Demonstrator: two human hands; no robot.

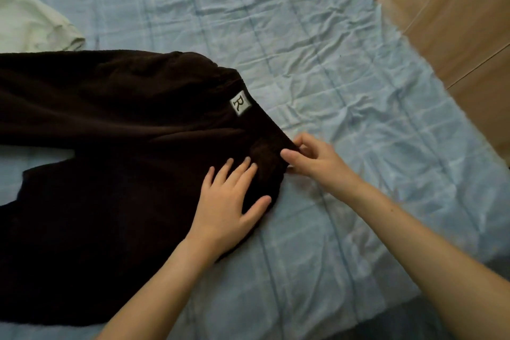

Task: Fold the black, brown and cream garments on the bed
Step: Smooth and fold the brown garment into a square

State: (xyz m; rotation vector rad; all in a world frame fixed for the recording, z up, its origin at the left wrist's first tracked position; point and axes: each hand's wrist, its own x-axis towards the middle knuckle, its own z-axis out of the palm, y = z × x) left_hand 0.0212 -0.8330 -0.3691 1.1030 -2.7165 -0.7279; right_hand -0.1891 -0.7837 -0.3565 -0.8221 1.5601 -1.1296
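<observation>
The brown garment (110, 152) lies left-right, waistband (220, 74) pointing right.

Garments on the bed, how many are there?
2: a dark brown garment spread across the left; a cream garment at the upper left edge. Others may lie out of view.

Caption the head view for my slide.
Left hand presses brown trousers flat; right hand pinches their waistband on a blue bedsheet.

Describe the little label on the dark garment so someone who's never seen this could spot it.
The light blue sheet covers the bed; a dark brown garment lies spread over its left side. On the garment's right edge sits a small pale square label with a dark letter R, the only light mark on that fabric.
</observation>
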